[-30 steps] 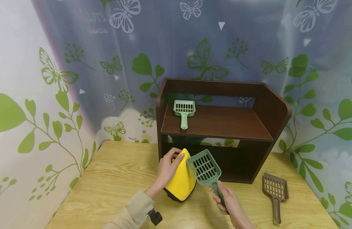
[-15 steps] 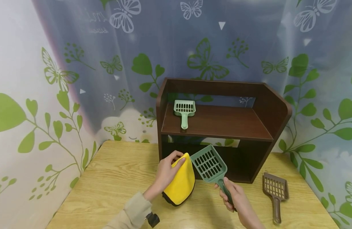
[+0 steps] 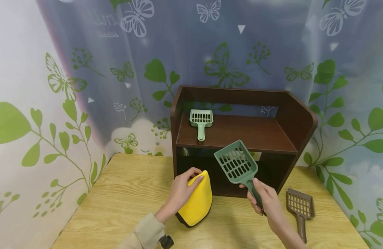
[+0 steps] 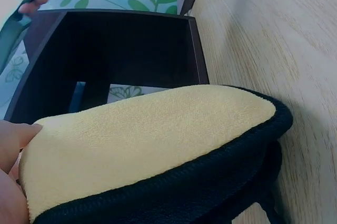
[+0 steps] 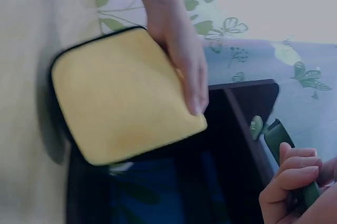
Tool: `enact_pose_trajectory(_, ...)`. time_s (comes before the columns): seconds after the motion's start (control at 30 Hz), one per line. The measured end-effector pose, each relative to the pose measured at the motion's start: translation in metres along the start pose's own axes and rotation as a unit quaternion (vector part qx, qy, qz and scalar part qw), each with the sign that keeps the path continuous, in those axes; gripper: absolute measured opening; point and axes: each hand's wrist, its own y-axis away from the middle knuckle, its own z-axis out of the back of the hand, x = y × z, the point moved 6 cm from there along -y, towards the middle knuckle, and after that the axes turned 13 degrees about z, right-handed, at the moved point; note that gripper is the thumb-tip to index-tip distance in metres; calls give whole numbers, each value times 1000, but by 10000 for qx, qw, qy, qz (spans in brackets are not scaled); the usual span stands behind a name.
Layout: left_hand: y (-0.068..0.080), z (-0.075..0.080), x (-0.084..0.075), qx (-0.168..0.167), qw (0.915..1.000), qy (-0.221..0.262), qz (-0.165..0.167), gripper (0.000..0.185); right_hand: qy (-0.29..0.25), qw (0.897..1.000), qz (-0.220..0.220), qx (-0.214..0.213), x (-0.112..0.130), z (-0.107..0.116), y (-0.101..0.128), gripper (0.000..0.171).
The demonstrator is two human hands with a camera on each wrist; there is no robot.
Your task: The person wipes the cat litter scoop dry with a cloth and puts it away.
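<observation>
Left hand (image 3: 182, 188): fingers curled over the top of the yellow pad (image 3: 196, 202), frame middle.
Right hand (image 3: 267, 204): wrapped tight round the green scoop (image 3: 238, 164) handle.
Desk (image 3: 123, 204): under both.

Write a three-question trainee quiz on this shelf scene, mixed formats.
1. True or false: the right hand grips the handle of the dark green scoop.
2. Multiple choice: the left hand holds A) the brown scoop B) the yellow mitt C) nothing.
3. Fill in: the light green scoop lies on the shelf unit's ____ board.

Key:
1. True.
2. B, the fingers curl over the top of the yellow mitt; the brown scoop lies untouched on the table.
3. Upper.
</observation>
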Motion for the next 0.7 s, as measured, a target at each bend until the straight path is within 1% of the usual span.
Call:
enact_pose_trajectory(0.1, 2, 0, -1, 3, 9999, -96, -99, 16, 59, 9988, 460, 171, 17, 6, -11, 42)
enact_pose_trajectory(0.2, 4, 0, -2, -47, 9996, -200, -209, 15, 207, 9960, 831, 271, 32, 10, -24, 40)
enact_pose_trajectory(0.33, 5, 1, -3, -78, 9992, -289, -261, 15, 282, 9930, 1107, 292, 47, 15, -43, 41)
enact_pose_trajectory(0.4, 6, 2, -3, -85, 9992, -309, -248, 15, 299, 9929, 1115, 297, 53, 17, -52, 41)
enact_pose_trajectory(0.47, 6, 2, -3, -100, 9992, -321, -225, 15, 302, 9939, 1015, 316, 56, 19, -61, 42)
enact_pose_trajectory(0.57, 7, 3, -2, -122, 9992, -351, -178, 15, 396, 9955, 772, 389, 57, 20, -74, 44)
enact_pose_trajectory(0.7, 7, 4, 0, -134, 9991, -380, -131, 15, 440, 9961, 453, 615, 56, 19, -89, 47)
